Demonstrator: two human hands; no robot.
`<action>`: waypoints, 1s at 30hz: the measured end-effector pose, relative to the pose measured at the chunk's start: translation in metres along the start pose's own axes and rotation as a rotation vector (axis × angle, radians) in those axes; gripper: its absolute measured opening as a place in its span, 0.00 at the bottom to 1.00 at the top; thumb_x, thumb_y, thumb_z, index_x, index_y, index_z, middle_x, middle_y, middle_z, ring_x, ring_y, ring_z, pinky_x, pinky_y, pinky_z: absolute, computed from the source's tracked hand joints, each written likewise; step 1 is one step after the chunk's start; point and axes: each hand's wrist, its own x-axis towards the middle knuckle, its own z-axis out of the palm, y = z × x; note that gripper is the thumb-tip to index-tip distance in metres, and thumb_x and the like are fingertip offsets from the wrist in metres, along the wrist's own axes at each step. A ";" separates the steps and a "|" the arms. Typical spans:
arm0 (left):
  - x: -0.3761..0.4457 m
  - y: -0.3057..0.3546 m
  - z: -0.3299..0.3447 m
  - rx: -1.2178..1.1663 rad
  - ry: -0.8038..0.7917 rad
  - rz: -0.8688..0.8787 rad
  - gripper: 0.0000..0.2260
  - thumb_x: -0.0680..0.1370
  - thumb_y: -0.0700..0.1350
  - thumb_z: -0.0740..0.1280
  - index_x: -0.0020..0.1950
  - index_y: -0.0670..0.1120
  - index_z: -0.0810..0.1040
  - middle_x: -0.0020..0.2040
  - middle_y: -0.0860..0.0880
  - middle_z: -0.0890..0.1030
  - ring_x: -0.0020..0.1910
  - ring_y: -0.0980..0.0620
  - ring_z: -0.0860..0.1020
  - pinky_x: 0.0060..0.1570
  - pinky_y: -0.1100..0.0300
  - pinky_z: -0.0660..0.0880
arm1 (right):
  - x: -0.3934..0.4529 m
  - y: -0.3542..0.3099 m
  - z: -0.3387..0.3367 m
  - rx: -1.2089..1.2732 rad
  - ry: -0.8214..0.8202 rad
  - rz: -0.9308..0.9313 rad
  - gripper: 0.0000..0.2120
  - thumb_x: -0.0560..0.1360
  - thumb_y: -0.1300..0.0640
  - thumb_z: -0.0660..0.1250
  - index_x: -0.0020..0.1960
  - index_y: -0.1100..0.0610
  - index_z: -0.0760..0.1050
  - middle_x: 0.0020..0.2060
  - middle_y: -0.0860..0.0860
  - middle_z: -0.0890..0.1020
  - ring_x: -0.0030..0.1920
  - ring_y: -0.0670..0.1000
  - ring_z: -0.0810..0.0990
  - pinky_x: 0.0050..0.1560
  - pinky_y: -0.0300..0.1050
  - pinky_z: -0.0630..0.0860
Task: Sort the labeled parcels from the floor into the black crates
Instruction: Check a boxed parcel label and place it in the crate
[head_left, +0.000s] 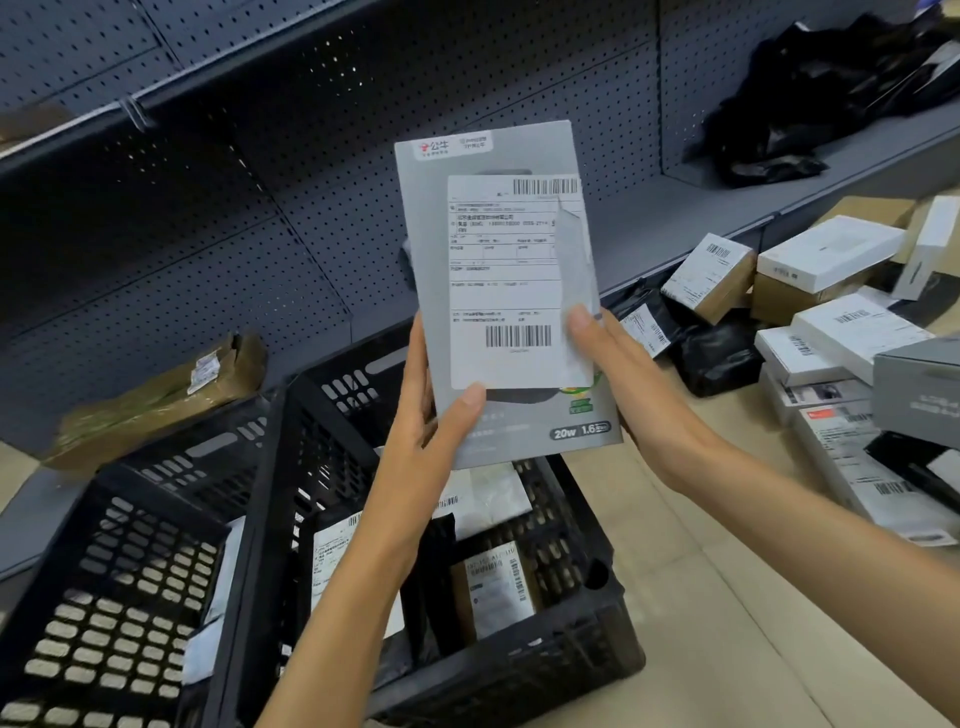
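Hands — your left hand (436, 415) and right hand (618, 374) — grip a grey box (498, 291) upright, label facing you for reading, above the black crate (582, 670).

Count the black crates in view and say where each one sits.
2. One crate sits in the middle, below the held box, with parcels inside. The other crate stands against its left side, at the lower left. More may lie outside the picture.
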 end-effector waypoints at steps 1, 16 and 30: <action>0.000 -0.002 -0.001 -0.001 -0.010 -0.011 0.31 0.81 0.53 0.64 0.78 0.69 0.52 0.71 0.68 0.70 0.70 0.61 0.71 0.71 0.48 0.68 | 0.001 0.001 -0.002 -0.008 0.014 0.008 0.23 0.78 0.37 0.58 0.72 0.42 0.67 0.61 0.36 0.79 0.61 0.37 0.77 0.63 0.39 0.72; -0.004 -0.027 -0.014 0.012 0.084 0.085 0.31 0.80 0.50 0.62 0.79 0.65 0.53 0.73 0.64 0.69 0.67 0.62 0.74 0.61 0.61 0.75 | 0.008 0.010 0.010 -0.065 -0.073 -0.019 0.21 0.80 0.39 0.55 0.72 0.42 0.65 0.60 0.35 0.79 0.58 0.34 0.78 0.48 0.28 0.74; -0.021 -0.039 -0.059 -0.156 0.267 0.067 0.29 0.81 0.48 0.61 0.79 0.63 0.55 0.72 0.62 0.72 0.69 0.60 0.72 0.65 0.59 0.74 | 0.032 0.011 0.072 -0.184 -0.210 0.009 0.12 0.81 0.41 0.53 0.63 0.33 0.66 0.51 0.23 0.77 0.54 0.25 0.74 0.49 0.21 0.69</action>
